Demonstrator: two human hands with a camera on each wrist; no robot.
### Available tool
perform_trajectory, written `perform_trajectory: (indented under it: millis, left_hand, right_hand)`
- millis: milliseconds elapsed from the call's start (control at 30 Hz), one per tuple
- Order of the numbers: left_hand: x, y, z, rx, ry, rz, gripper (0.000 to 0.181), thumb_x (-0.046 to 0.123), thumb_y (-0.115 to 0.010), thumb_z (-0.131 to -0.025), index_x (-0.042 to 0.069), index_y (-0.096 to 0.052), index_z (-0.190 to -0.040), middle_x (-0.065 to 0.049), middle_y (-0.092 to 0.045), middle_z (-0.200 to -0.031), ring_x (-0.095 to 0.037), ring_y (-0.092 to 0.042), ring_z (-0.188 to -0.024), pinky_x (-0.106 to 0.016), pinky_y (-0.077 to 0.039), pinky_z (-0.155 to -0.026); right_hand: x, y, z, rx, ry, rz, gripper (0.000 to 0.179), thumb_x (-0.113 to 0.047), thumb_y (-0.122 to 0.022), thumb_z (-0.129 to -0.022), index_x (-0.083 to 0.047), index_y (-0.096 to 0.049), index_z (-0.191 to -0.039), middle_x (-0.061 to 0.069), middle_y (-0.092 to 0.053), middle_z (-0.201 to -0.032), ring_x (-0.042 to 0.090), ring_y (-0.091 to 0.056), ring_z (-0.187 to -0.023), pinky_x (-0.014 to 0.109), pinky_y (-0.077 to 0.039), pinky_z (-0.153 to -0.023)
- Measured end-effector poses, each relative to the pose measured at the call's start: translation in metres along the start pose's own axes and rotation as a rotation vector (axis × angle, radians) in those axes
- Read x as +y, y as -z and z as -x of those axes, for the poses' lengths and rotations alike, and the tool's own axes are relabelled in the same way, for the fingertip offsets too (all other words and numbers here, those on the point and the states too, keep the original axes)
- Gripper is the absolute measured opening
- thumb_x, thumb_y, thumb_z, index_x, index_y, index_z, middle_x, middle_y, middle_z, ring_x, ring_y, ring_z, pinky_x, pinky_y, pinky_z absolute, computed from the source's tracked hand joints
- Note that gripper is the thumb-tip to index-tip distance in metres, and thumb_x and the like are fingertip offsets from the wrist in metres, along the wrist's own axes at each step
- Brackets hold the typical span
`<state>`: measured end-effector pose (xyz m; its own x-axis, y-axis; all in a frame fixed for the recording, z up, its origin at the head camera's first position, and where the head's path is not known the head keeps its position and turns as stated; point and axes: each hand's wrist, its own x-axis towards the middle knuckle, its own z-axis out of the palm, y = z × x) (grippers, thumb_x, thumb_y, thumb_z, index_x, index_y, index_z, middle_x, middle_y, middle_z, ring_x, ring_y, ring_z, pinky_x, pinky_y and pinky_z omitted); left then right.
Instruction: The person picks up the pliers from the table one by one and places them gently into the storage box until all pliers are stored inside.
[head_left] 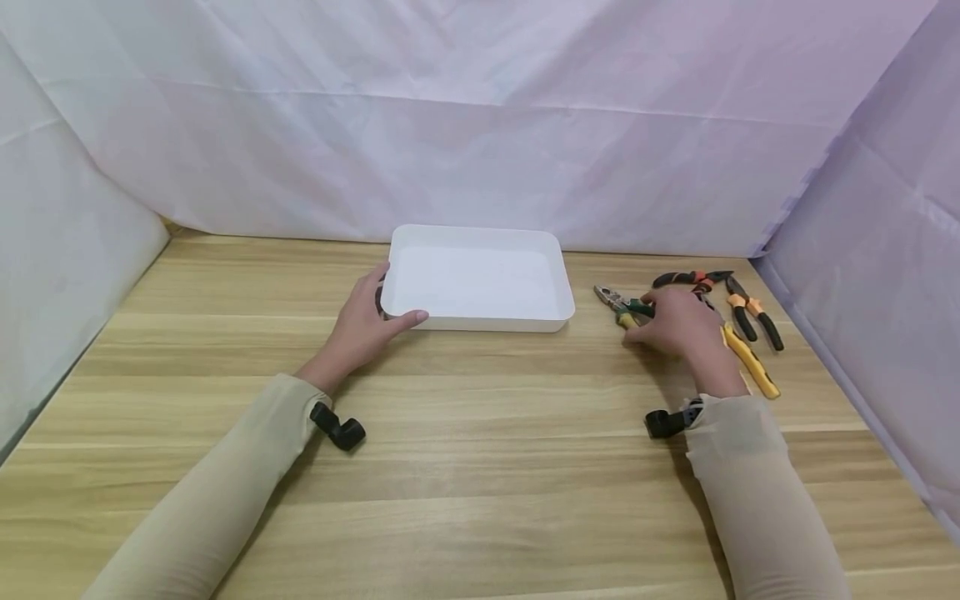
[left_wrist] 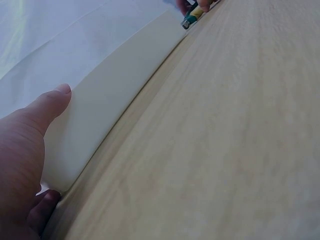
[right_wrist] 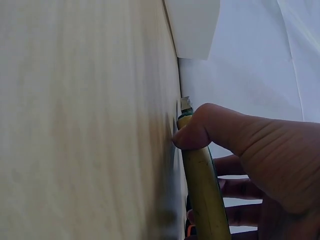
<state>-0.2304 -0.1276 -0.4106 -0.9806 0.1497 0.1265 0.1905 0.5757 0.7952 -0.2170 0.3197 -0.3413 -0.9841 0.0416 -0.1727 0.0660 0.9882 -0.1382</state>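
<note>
A shallow white tray (head_left: 480,323) lies toward the back of the table. My left hand (head_left: 363,321) holds its near left corner, thumb at the front rim and fingers along the left side. In the left wrist view the thumb lies against the tray's front wall (left_wrist: 115,95), with a fingertip low by the corner. To the right of the tray, my right hand (head_left: 678,323) grips combination pliers (head_left: 617,302) with green and yellow handles. Their metal jaws point toward the tray. In the right wrist view my thumb presses on the yellow handle (right_wrist: 202,185).
Around the right hand lie red and black pliers (head_left: 675,278), orange and black pliers (head_left: 756,315) and a yellow-handled tool (head_left: 752,362) partly hidden by the hand. White cloth (head_left: 480,167) hangs behind the wooden table (head_left: 510,483) and at both sides.
</note>
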Motion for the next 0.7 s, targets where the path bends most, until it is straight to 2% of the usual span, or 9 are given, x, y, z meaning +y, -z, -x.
perform_trajectory:
  millis: [267, 433, 500, 633, 700]
  left_hand:
    - [0.007, -0.007, -0.003, -0.005, -0.009, 0.009, 0.111, 0.053, -0.079, -0.082, 0.006, -0.018, -0.162, -0.021, -0.030, -0.162, -0.036, -0.035, -0.148, -0.055, -0.031, -0.121]
    - [0.008, -0.005, -0.003, -0.002, -0.003, -0.015, 0.111, 0.056, -0.078, -0.082, 0.009, -0.017, -0.163, -0.020, -0.030, -0.163, -0.036, -0.035, -0.148, -0.056, -0.031, -0.121]
    - [0.007, -0.003, -0.003, -0.001, 0.006, -0.025, 0.112, 0.057, -0.077, -0.082, 0.011, -0.016, -0.163, -0.020, -0.030, -0.163, -0.036, -0.036, -0.148, -0.056, -0.032, -0.120]
    - [0.006, 0.000, -0.002, 0.003, 0.011, -0.034, 0.111, 0.056, -0.077, -0.083, 0.011, -0.016, -0.163, -0.021, -0.030, -0.163, -0.037, -0.035, -0.149, -0.057, -0.031, -0.121]
    - [0.007, -0.001, -0.001, 0.000, 0.014, -0.028, 0.111, 0.056, -0.077, -0.083, 0.010, -0.016, -0.163, -0.021, -0.030, -0.162, -0.038, -0.035, -0.148, -0.058, -0.031, -0.121]
  right_hand:
    - [0.009, 0.001, 0.002, 0.030, 0.001, -0.028, 0.085, -0.048, -0.079, -0.077, -0.005, -0.052, -0.144, 0.028, -0.060, -0.133, 0.046, -0.060, -0.108, 0.064, -0.050, -0.077]
    - [0.007, 0.006, 0.000, 0.053, 0.029, -0.092, 0.078, -0.042, -0.075, -0.081, -0.006, -0.051, -0.146, 0.028, -0.057, -0.137, 0.043, -0.059, -0.111, 0.061, -0.050, -0.083]
    - [0.003, 0.008, -0.001, 0.059, 0.048, -0.134, 0.075, -0.041, -0.074, -0.084, -0.006, -0.051, -0.146, 0.027, -0.057, -0.138, 0.042, -0.063, -0.103, 0.056, -0.052, -0.080]
    - [-0.008, 0.012, -0.004, 0.087, 0.081, -0.195, 0.071, -0.038, -0.073, -0.088, -0.007, -0.051, -0.147, 0.026, -0.056, -0.141, 0.035, -0.065, -0.084, 0.044, -0.053, -0.065]
    - [-0.015, 0.016, -0.005, 0.105, 0.095, -0.196, 0.070, -0.037, -0.073, -0.088, -0.008, -0.051, -0.147, 0.024, -0.056, -0.141, 0.034, -0.065, -0.089, 0.042, -0.052, -0.066]
